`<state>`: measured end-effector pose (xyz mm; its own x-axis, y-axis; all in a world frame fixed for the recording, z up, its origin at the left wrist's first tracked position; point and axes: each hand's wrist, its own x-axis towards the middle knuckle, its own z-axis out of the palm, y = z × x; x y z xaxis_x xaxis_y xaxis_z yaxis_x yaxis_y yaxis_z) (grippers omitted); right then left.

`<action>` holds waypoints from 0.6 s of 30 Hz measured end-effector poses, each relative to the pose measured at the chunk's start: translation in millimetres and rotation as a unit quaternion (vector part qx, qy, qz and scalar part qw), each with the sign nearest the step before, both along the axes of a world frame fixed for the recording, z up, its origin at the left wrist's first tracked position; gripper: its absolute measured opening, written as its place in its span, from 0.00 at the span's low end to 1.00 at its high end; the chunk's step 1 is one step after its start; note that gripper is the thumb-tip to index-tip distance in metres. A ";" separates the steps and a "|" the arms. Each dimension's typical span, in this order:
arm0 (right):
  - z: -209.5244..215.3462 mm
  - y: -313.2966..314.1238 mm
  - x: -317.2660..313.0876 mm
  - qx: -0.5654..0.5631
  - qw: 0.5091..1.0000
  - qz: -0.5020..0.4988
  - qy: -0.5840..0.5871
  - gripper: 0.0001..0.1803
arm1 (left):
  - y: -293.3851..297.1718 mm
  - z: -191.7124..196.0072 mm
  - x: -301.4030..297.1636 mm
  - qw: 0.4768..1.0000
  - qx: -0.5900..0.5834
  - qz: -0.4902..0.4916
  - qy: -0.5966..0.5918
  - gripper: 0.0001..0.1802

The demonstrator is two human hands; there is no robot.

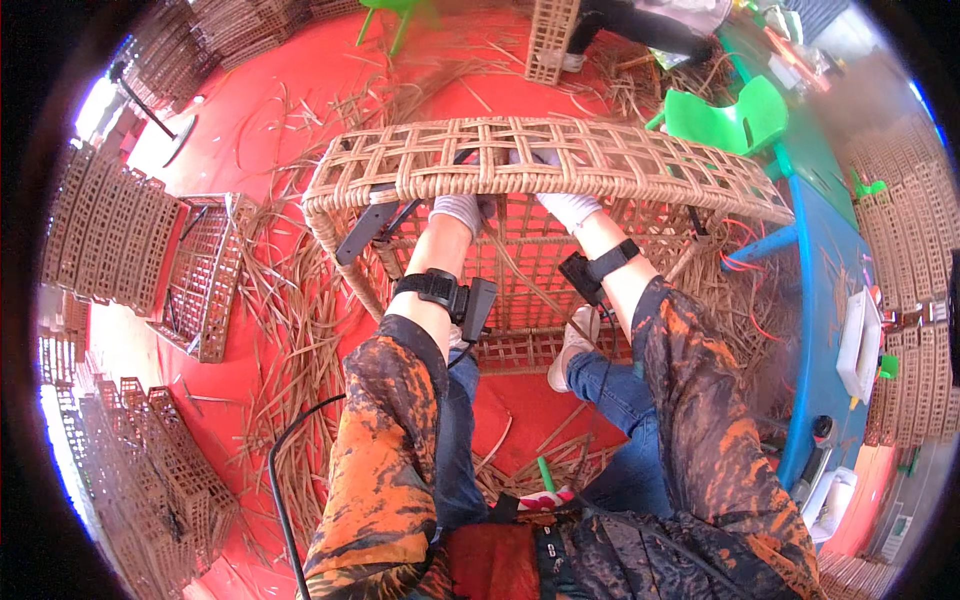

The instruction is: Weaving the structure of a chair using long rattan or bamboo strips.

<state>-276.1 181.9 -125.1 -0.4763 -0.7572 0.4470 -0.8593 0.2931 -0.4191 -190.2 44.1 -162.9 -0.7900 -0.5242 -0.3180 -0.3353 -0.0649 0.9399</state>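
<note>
Sleeves and legs: orange-and-black patterned sleeves (385, 420) rise from the bottom edge, with blue jeans (622, 398) between them; a green stick (545, 474) shows at bottom centre.
Cable: a black cable (273, 460) loops beside the sleeve, lower left of centre.
Wrist gear: black straps (438, 288) with boxy devices circle both forearms, in front of part of the opening behind.
Woven frame: the openwork cane box (440, 187) spans the centre, its long top panel running across above the wrists and its open side facing the bottom of the frame.
Left hand: the left hand (462, 208), in a pale glove, reaches under the panel's near edge; a dark flat bar (367, 233) sits to its left.
Right hand: the right hand (565, 203), gloved alike, goes under the same edge, right of centre.
Grip: the weave hides the fingers of both, so how far they are closed, or on what, I cannot tell.
Loose strips: cane strips (290, 330) litter the red floor (240, 140) around the box; a few cross its opening.
Right side: a blue table (840, 260) bears a white tray (860, 345); a green chair (735, 118) stands just beyond the box's upper-right corner.
Left side: stacked woven pieces (110, 225) fill the edge, an open woven tray (205, 275) beside them.
Far top: another person's dark-clad leg (640, 25), near an upright woven panel (550, 40).
</note>
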 end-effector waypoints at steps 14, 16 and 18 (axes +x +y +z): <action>52.1 51.5 35.9 0.090 0.990 0.030 -0.101 0.15 | 16.1 10.3 -5.1 0.930 -0.367 0.027 0.003 0.16; 60.2 100.7 73.3 0.222 0.974 0.009 -0.038 0.11 | 16.2 17.3 -1.5 0.797 -0.599 -0.016 -0.068 0.15; 71.6 156.2 120.2 0.190 0.967 0.164 0.047 0.08 | 11.0 22.2 -0.9 0.778 -0.619 -0.081 -0.066 0.12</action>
<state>-155.8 338.1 -53.4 -0.1541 -0.9787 0.1360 -0.9610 0.1164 -0.2510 -191.2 55.1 -140.8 -0.8811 -0.3903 0.2671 -0.3438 0.9164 0.2048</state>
